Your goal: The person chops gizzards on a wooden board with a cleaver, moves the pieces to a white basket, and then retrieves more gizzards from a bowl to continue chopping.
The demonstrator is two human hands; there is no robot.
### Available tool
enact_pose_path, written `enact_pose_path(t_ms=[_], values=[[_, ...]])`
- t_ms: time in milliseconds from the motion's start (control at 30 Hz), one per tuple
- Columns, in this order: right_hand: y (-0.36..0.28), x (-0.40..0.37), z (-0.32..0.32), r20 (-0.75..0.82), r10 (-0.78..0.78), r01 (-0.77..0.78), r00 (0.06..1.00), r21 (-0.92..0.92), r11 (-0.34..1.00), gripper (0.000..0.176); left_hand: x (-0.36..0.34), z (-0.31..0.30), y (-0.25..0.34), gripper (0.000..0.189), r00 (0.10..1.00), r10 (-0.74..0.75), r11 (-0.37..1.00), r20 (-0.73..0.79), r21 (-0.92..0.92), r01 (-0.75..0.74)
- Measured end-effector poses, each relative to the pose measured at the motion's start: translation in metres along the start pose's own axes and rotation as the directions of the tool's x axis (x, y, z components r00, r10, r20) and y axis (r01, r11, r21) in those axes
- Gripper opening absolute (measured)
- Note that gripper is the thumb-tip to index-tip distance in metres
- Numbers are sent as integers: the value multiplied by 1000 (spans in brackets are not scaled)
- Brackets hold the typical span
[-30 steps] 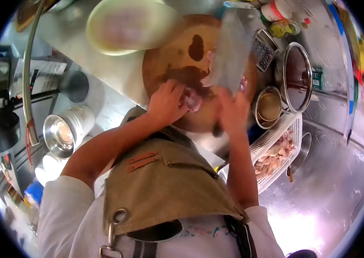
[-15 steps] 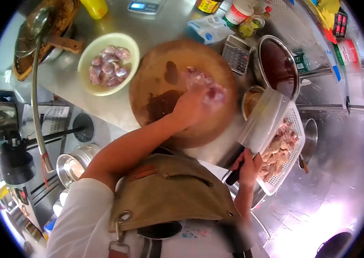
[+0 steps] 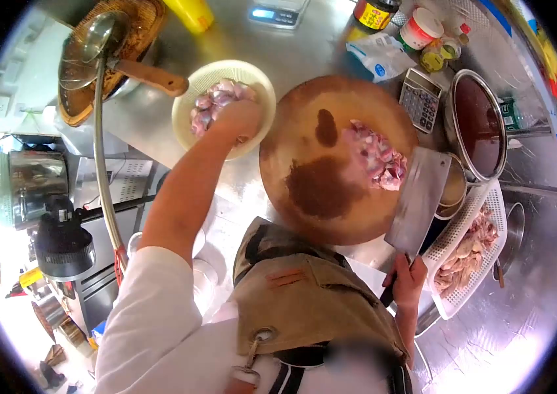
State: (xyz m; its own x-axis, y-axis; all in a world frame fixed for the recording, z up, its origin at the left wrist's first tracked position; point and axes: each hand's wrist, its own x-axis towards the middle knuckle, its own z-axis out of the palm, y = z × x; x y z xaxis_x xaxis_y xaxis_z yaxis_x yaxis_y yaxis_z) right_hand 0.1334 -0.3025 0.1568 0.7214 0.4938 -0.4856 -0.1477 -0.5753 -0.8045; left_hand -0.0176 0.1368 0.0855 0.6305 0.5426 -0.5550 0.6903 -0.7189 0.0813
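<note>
My left hand [image 3: 239, 119] reaches into a pale bowl [image 3: 189, 92] of raw pink meat pieces [image 3: 209, 105], fingers down among them; whether it grips a piece is hidden. My right hand [image 3: 406, 279] grips the dark handle of a broad cleaver [image 3: 419, 200], whose blade lies over the right edge of a round wooden chopping board [image 3: 311, 125]. A pile of cut meat [image 3: 377, 157] lies on the board just left of the blade. Dark wet stains mark the board's middle.
A white perforated basket [image 3: 452, 240] of pale meat stands right of the board. Behind it are a steel pot [image 3: 479, 128], a calculator [image 3: 419, 98], jars and a plastic bag [image 3: 380, 59]. A ladle [image 3: 97, 98] and wooden-handled strainer lie at the left, by a scale [image 3: 275, 14].
My left hand left the board and went left into the meat bowl. The cleaver swung from above the basket back to the board's right edge. The view shifted right.
</note>
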Motion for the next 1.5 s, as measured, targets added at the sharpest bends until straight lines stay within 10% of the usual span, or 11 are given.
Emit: enact_pose_path(t_ms=[167, 233, 300, 333, 633, 767, 1000, 1067, 1167, 1300, 1500], values=[[-11, 1, 3, 35, -10, 9, 999, 41, 999, 28, -20, 2, 5, 27, 963, 8, 982, -269, 186, 43], [-16, 1, 6, 45, -29, 27, 999, 37, 999, 29, -12, 12, -15, 26, 930, -85, 969, -356, -246, -5], [-10, 3, 3, 72, -25, 24, 997, 19, 1000, 27, 8, 25, -40, 28, 928, -157, 791, -339, -606, -87], [-10, 4, 3, 88, -31, 29, 996, 34, 999, 26, -20, 9, -22, 29, 961, -153, 307, -229, -936, -174], [-8, 5, 2, 182, -35, 14, 983, 117, 993, 24, -68, 33, 138, 35, 978, 34, -203, -205, -960, -194], [5, 10, 4, 230, 2, -29, 973, 114, 993, 25, -54, 142, 152, 32, 922, -343, 49, -178, -984, -172], [10, 23, 30, 323, 61, -89, 944, 71, 993, 25, -108, 122, 139, 28, 860, -101, 823, -500, -528, -211], [10, 23, 38, 339, 74, -81, 938, 7, 997, 26, -94, 95, 134, 35, 681, 354, 813, -641, -149, -563], [13, 31, 49, 364, -66, 162, 929, -241, 957, 27, -103, 67, 119, 32, 913, 287, 931, -291, -142, -338], [16, 33, 51, 341, -221, 333, 914, -319, 887, 26, -61, 52, 160, 30, 935, 319, 948, 153, -27, -318], [-13, 25, 43, 224, -217, 258, 950, -170, 951, 33, -50, 99, 140, 35, 883, 339, 782, -323, -425, -456]])
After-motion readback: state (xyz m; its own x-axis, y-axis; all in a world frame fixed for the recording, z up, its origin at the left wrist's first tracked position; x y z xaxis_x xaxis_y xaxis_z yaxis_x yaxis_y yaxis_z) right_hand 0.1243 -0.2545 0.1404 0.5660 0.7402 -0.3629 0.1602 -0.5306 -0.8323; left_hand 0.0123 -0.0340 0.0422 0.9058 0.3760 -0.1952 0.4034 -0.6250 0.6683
